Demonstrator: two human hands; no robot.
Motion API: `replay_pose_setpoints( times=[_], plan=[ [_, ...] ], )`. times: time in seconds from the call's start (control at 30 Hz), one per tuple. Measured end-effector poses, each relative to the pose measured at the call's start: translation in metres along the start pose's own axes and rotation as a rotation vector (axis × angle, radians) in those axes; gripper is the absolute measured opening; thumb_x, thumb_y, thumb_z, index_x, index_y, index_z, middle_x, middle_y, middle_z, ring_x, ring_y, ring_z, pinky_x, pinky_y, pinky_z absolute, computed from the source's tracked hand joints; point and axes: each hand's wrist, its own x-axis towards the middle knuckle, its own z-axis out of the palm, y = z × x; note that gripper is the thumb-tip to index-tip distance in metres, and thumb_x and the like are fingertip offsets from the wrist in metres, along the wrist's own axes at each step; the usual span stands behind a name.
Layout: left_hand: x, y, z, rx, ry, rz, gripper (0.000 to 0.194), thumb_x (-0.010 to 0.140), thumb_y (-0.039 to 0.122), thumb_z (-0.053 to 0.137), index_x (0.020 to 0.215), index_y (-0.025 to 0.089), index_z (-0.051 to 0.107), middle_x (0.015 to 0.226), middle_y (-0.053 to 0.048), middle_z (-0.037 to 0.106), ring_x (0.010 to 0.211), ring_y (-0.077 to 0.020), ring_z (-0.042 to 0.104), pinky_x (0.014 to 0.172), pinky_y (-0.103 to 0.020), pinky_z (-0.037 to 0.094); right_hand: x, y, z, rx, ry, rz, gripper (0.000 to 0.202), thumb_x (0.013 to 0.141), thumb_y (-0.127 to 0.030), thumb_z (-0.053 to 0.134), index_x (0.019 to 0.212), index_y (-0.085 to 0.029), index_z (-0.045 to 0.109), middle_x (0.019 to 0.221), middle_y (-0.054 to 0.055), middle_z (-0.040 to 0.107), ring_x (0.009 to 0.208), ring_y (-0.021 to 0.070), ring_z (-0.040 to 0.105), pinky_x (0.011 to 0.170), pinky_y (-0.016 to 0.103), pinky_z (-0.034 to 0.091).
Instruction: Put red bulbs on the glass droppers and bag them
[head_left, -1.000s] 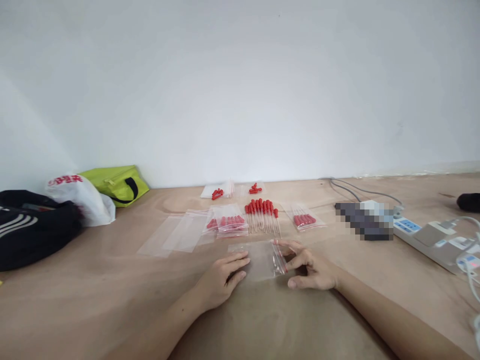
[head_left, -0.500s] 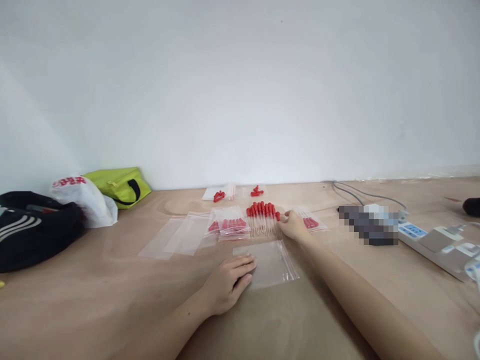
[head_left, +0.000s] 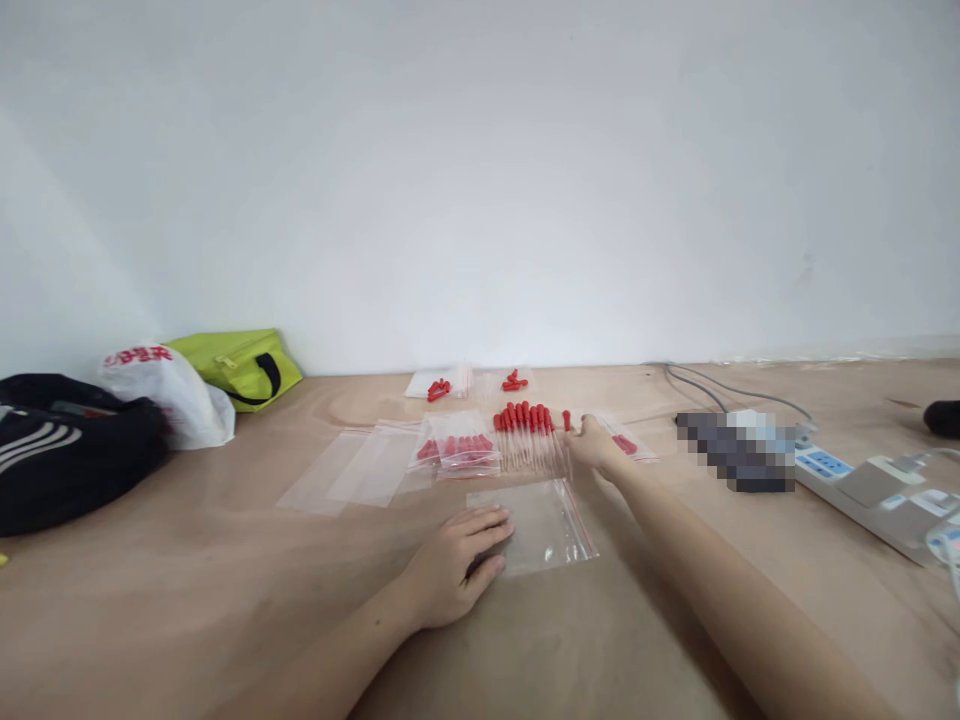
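Note:
My left hand (head_left: 469, 560) lies flat on the left edge of a clear zip bag (head_left: 544, 525), fingers stretched out. My right hand (head_left: 592, 440) is closed at the fingertips on one red-topped dropper (head_left: 567, 422), held upright just right of a row of several red-topped droppers (head_left: 525, 420) with clear stems. Behind the right hand lies a bag with red-topped pieces (head_left: 624, 445), partly covered. Left of the row, filled bags (head_left: 465, 450) overlap, and flat clear bags (head_left: 375, 465) lie beside them.
Small red pieces (head_left: 439, 390) rest on bags near the wall, with more red pieces (head_left: 514, 381) beside them. A black bag (head_left: 67, 455), white bag (head_left: 165, 395) and green bag (head_left: 240, 365) stand left. A power strip (head_left: 862, 500) with cables and a blurred dark object (head_left: 735, 455) lie right.
My right hand has moved a little to the right, and one dropper now stands apart from the row at its fingertips. My left hand has stayed on the clear bag.

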Motion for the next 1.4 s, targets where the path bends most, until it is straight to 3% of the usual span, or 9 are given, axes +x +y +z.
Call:
replay_pose_setpoints(
  times=[0.13, 0.2, 0.4, 0.57, 0.7, 0.9, 1.17, 1.27, 1.4],
  plan=[
    [-0.001, -0.001, 0.002, 0.017, 0.059, 0.005, 0.032, 0.081, 0.023, 0.048, 0.111, 0.021, 0.058, 0.126, -0.009, 0.048, 0.117, -0.0249, 0.041, 0.097, -0.042, 0.036, -0.028, 0.013, -0.019, 0.172, 0.043, -0.006, 0.068, 0.070, -0.026, 0.047, 0.128, -0.011, 0.016, 0.056, -0.007, 0.047, 0.046, 0.0128, 0.051, 0.044, 0.023, 0.040],
    [-0.001, 0.000, 0.001, 0.028, 0.070, 0.009, 0.031, 0.080, 0.022, 0.049, 0.110, 0.021, 0.058, 0.122, -0.009, 0.050, 0.115, -0.0251, 0.043, 0.096, -0.043, 0.036, -0.046, 0.020, -0.025, 0.338, 0.069, -0.012, 0.074, 0.069, -0.030, 0.050, 0.129, -0.015, 0.010, 0.056, -0.009, 0.046, 0.041, 0.0118, 0.049, 0.040, 0.023, 0.039],
    [0.001, 0.002, -0.004, 0.012, 0.017, -0.012, 0.034, 0.083, 0.024, 0.046, 0.118, 0.021, 0.050, 0.122, -0.007, 0.051, 0.115, -0.0227, 0.043, 0.098, -0.042, 0.033, -0.082, 0.023, -0.020, 0.640, 0.138, 0.031, 0.068, 0.064, -0.045, 0.063, 0.115, -0.023, 0.025, 0.062, -0.007, 0.052, 0.047, 0.0121, 0.054, 0.045, 0.025, 0.045],
    [0.000, 0.000, -0.007, -0.022, -0.009, -0.025, 0.040, 0.085, 0.020, 0.041, 0.125, 0.021, 0.041, 0.126, -0.006, 0.049, 0.118, -0.0200, 0.041, 0.102, -0.040, 0.030, -0.090, 0.021, -0.012, 0.754, -0.004, 0.046, 0.050, 0.064, -0.051, 0.062, 0.098, -0.023, 0.039, 0.067, -0.004, 0.056, 0.058, 0.0134, 0.058, 0.058, 0.030, 0.049],
    [-0.001, -0.001, -0.006, -0.052, -0.015, -0.050, 0.045, 0.082, 0.023, 0.046, 0.126, 0.021, 0.039, 0.128, -0.007, 0.046, 0.119, -0.0220, 0.039, 0.101, -0.041, 0.031, -0.094, 0.026, -0.013, 0.606, -0.136, 0.043, 0.041, 0.062, -0.049, 0.064, 0.086, -0.018, 0.052, 0.061, -0.003, 0.054, 0.053, 0.0104, 0.051, 0.052, 0.025, 0.043],
    [-0.001, -0.001, -0.004, -0.069, 0.008, -0.063, 0.044, 0.081, 0.024, 0.048, 0.125, 0.022, 0.041, 0.129, -0.006, 0.045, 0.121, -0.0227, 0.037, 0.101, -0.041, 0.031, -0.095, 0.026, -0.014, 0.424, -0.261, -0.062, 0.032, 0.063, -0.045, 0.065, 0.076, -0.017, 0.056, 0.049, -0.007, 0.044, 0.044, 0.0072, 0.037, 0.043, 0.021, 0.029],
    [0.001, -0.001, -0.005, -0.056, -0.037, -0.052, 0.039, 0.083, 0.025, 0.046, 0.121, 0.019, 0.045, 0.126, -0.009, 0.048, 0.121, -0.0223, 0.037, 0.100, -0.041, 0.031, -0.085, 0.025, -0.018, 0.076, -0.406, -0.357, 0.023, 0.077, -0.031, 0.048, 0.067, -0.018, 0.064, 0.074, 0.003, 0.059, 0.070, 0.0137, 0.053, 0.061, 0.024, 0.041],
    [0.001, -0.001, -0.006, -0.081, -0.030, -0.037, 0.034, 0.083, 0.024, 0.046, 0.116, 0.019, 0.049, 0.125, -0.009, 0.049, 0.119, -0.0222, 0.040, 0.099, -0.040, 0.033, -0.065, 0.026, -0.019, 0.015, -0.266, -0.249, 0.021, 0.078, -0.027, 0.043, 0.076, -0.017, 0.061, 0.072, 0.003, 0.062, 0.066, 0.0141, 0.056, 0.061, 0.025, 0.043],
    [0.000, -0.001, -0.004, -0.123, 0.055, -0.065, 0.023, 0.079, 0.025, 0.050, 0.101, 0.019, 0.052, 0.122, -0.010, 0.051, 0.115, -0.0232, 0.044, 0.094, -0.039, 0.037, -0.031, 0.015, -0.011, -0.311, -0.058, -0.085, 0.017, 0.074, -0.019, 0.048, 0.087, -0.014, 0.057, 0.076, 0.004, 0.064, 0.067, 0.0131, 0.058, 0.063, 0.022, 0.043]
  ],
)
